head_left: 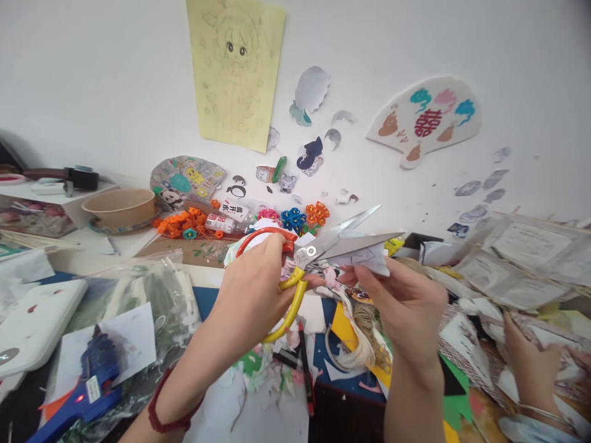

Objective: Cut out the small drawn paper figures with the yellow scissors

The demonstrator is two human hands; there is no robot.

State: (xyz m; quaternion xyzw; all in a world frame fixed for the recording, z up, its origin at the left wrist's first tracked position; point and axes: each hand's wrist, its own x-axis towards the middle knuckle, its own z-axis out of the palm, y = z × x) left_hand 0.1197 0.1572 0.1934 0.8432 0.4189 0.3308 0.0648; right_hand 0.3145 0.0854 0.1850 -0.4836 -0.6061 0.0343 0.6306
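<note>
My left hand (258, 280) is closed on a pair of scissors (311, 252) with one red-orange and one yellow handle loop. The blades stand apart and point to the right and up. In my right hand (409, 301) a small piece of white paper (372, 258) is pinched between thumb and fingers. The lower blade lies along the top edge of this paper, which has faint lines on it. Below the hands are scattered paper scraps (272, 381) and a red and black pen (305, 363).
A blue glue gun (95, 375) with a lit red light lies at lower left, near a white case (37, 320). Bright craft flowers (293, 218) stand by the wall. At right, another person's hand (530, 363) touches patterned material. A rope coil (355, 344) lies right of centre.
</note>
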